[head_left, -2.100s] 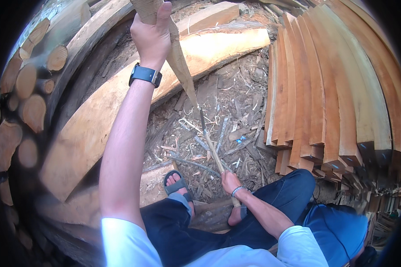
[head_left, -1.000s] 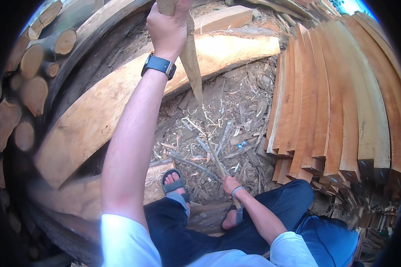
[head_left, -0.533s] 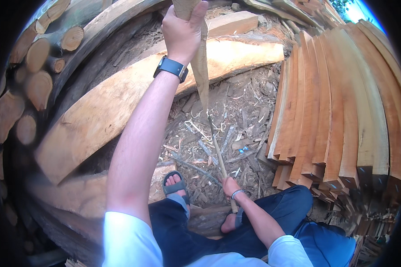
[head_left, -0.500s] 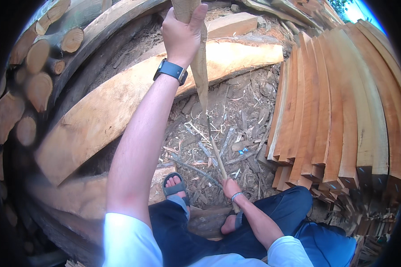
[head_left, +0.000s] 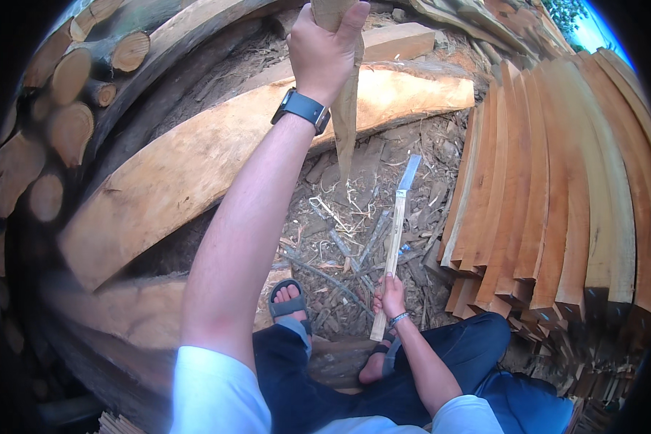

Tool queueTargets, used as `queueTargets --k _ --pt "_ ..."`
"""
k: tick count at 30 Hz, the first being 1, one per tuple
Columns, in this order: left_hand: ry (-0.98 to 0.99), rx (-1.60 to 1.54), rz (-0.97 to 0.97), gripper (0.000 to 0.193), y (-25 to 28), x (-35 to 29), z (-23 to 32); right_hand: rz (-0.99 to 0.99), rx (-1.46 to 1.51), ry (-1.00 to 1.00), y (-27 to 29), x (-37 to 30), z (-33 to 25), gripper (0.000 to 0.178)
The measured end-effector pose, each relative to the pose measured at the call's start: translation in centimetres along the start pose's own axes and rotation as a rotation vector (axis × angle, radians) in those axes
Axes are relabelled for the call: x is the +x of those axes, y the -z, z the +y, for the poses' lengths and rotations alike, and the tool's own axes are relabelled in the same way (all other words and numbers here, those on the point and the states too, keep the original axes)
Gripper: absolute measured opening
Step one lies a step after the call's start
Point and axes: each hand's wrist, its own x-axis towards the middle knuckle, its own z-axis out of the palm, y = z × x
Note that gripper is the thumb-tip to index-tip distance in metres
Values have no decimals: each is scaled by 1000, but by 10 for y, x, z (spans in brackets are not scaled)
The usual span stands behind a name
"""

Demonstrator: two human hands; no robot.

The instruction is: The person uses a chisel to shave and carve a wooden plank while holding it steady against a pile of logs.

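Near the top, my left hand [head_left: 324,54] is closed around a long piece of wood [head_left: 346,123], upright and narrowing downward to a point; its upper end runs out of view. My right hand [head_left: 390,296] grips a bladed tool by its pale wooden handle [head_left: 395,239], low in front of my legs. Its short, flat metal blade [head_left: 410,172] points away from me, to the right of the wood's tip and apart from it. The exact kind of blade is unclear.
A thick sawn slab [head_left: 188,170] lies across the ground beyond my feet. Cut logs [head_left: 71,134] are piled at left. Stacked boards [head_left: 550,181] stand close on the right. Bark and shavings [head_left: 340,224] cover the ground between my sandalled feet and the slab.
The tool's blade has swung from beside the wood's tip out to the right, and its flat face now shows. Both hands have shifted slightly right in the picture.
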Motion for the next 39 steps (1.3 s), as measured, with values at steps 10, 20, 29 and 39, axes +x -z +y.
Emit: queueTargets --k 10,20,29,39 --pt "-89 122 -25 69 1 -1 -10 41 -974 249 -8 -10 20 37" --pt "-52 102 -5 69 -3 1 -3 -48 -1340 444 24 15 59 39" --pt "-53 114 -9 68 5 -1 -9 219 -925 508 -24 -24 -25 31" --pt "-41 144 -8 68 5 -1 -5 164 -1039 330 -6 -5 20 37"
